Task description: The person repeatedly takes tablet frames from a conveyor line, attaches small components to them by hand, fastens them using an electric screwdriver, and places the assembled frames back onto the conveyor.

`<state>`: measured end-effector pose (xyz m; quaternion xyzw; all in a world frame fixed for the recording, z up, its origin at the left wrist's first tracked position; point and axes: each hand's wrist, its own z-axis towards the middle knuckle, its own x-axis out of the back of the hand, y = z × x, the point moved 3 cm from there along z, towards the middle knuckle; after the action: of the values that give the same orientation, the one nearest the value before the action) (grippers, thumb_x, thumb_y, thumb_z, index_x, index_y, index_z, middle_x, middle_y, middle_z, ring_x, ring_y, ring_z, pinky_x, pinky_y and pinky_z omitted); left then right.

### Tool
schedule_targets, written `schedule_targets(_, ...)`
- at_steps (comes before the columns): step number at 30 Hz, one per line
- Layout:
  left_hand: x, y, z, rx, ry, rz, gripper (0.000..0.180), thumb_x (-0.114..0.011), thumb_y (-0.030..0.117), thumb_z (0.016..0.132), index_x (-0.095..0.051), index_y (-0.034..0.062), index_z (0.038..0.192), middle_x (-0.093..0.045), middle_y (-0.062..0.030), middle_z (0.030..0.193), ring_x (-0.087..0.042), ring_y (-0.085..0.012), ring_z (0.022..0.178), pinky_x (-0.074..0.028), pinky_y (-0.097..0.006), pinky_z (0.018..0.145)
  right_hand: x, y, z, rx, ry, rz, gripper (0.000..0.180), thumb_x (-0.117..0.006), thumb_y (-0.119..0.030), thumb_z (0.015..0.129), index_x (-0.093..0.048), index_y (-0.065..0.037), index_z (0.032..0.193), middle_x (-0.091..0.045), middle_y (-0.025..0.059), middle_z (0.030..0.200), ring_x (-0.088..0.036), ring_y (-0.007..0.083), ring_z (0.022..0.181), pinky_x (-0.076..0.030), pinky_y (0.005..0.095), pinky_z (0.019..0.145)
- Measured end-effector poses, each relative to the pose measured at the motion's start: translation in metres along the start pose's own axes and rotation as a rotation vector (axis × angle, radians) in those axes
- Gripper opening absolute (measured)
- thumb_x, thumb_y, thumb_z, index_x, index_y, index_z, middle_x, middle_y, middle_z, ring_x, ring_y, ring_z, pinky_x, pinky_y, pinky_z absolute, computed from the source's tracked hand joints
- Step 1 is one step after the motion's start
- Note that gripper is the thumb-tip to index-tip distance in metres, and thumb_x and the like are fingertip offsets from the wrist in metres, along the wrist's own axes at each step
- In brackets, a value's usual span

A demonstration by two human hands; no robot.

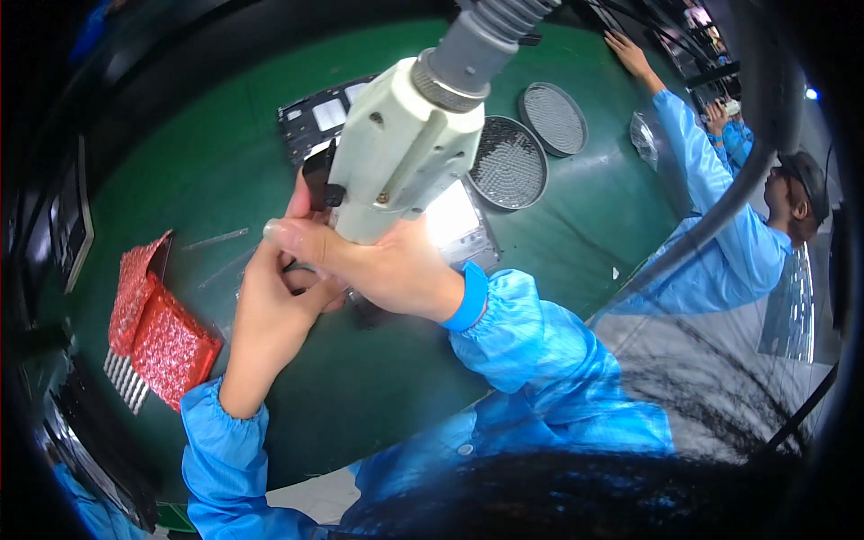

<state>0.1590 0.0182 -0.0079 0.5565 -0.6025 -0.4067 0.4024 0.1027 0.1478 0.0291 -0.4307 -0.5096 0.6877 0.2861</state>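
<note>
My left hand point(274, 310) is closed, its fingers curled together around something dark and too small to name. Pressed against it is my right hand point(396, 270), its thumb stretched across to the left fingertips. A pale nozzle-like housing point(405, 153) with a grey corrugated hose point(493, 40) covers most of the right fingers, so their hold is hidden. Beside this housing's left edge a dark piece point(319, 173) shows near a fingertip. Behind the housing lies a black panel-like part point(306, 126) with pale patches, and a bright white sheet point(453, 216) shows to its right.
On the green table point(396, 360), a red bubble-wrap packet point(171, 346) rests at left over a row of pale rods point(126, 382). Two round grey trays point(508, 166) point(553, 119) of small parts stand beyond. Clear plastic point(643, 137) lies near a co-worker's blue sleeve point(697, 148).
</note>
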Motion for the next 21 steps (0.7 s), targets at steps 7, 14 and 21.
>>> schedule_targets(7, -0.007, 0.007, 0.004, 0.107, 0.022, -0.016, 0.035, -0.073, -0.004, 0.084, -0.047, 0.0021, 0.107, -0.056, -0.0066, 0.096, -0.066, -0.0112, 0.078, -0.059, -0.024, 0.065, 0.113, -0.063, -0.020, 0.404, 0.275, -0.073, 0.026, -0.061, -0.002, 0.088, -0.056, -0.001, 0.114, -0.047, 0.0007, 0.061, -0.038, 0.0073, 0.041, -0.031, 0.0253, 0.037)
schedule_targets(14, -0.007, 0.008, 0.003, 0.143, 0.030, -0.045, 0.036, -0.074, -0.003, 0.083, -0.048, 0.0026, 0.107, -0.057, -0.0070, 0.096, -0.067, -0.0117, 0.078, -0.059, -0.024, 0.065, 0.194, -0.052, -0.013, 0.451, 0.473, -0.037, 0.023, -0.059, 0.004, 0.085, -0.056, 0.002, 0.108, -0.045, 0.0027, 0.060, -0.038, 0.0090, 0.043, -0.034, 0.0253, 0.039)
schedule_targets(21, -0.009, 0.011, 0.005, 0.208, 0.065, -0.025, 0.036, -0.074, -0.004, 0.083, -0.049, 0.0016, 0.109, -0.057, -0.0068, 0.097, -0.068, -0.0113, 0.078, -0.059, -0.024, 0.066, 0.191, -0.046, -0.008, 0.371, 0.452, -0.043, 0.022, -0.061, 0.008, 0.082, -0.057, 0.004, 0.103, -0.050, 0.0041, 0.064, -0.042, 0.0092, 0.044, -0.036, 0.0251, 0.039)
